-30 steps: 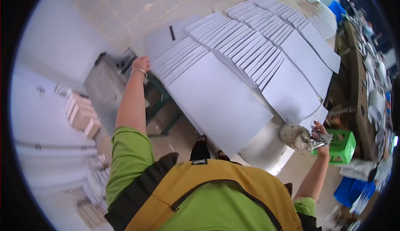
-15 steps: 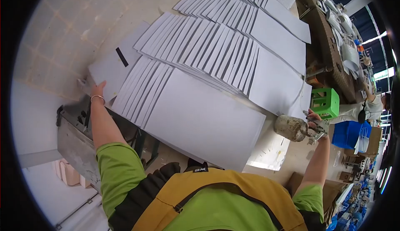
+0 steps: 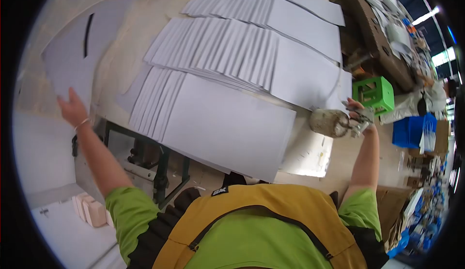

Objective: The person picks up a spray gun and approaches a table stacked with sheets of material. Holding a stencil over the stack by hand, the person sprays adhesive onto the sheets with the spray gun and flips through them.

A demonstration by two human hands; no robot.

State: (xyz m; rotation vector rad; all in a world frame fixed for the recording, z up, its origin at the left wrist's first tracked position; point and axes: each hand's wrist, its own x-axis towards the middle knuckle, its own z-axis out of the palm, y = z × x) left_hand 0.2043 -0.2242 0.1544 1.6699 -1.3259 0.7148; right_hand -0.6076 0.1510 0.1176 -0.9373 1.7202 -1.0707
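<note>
At the left, my left hand (image 3: 73,109) grips the lower edge of a pale sheet (image 3: 68,60) that bears a black strip, thumb and fingers pressed on it. My right hand (image 3: 361,116) is wrapped round the messy, crusted handle of a stained cylindrical tool (image 3: 329,122), at the table's right end. Overlapping rows of white sheets (image 3: 227,123) fan across the table. The nearest row ends in a fully exposed sheet, to the left of the tool.
A green stool (image 3: 375,94) and a blue bin (image 3: 411,131) stand at the right, near another person (image 3: 436,94). Beyond is a cluttered brown bench (image 3: 378,41). A dark green metal frame (image 3: 160,172) lies under the table's left side. Pale blocks (image 3: 92,211) are at lower left.
The sheet with the black strip has moved left, away from the fanned rows, with my left hand. My right hand still holds the tool. The view has shifted.
</note>
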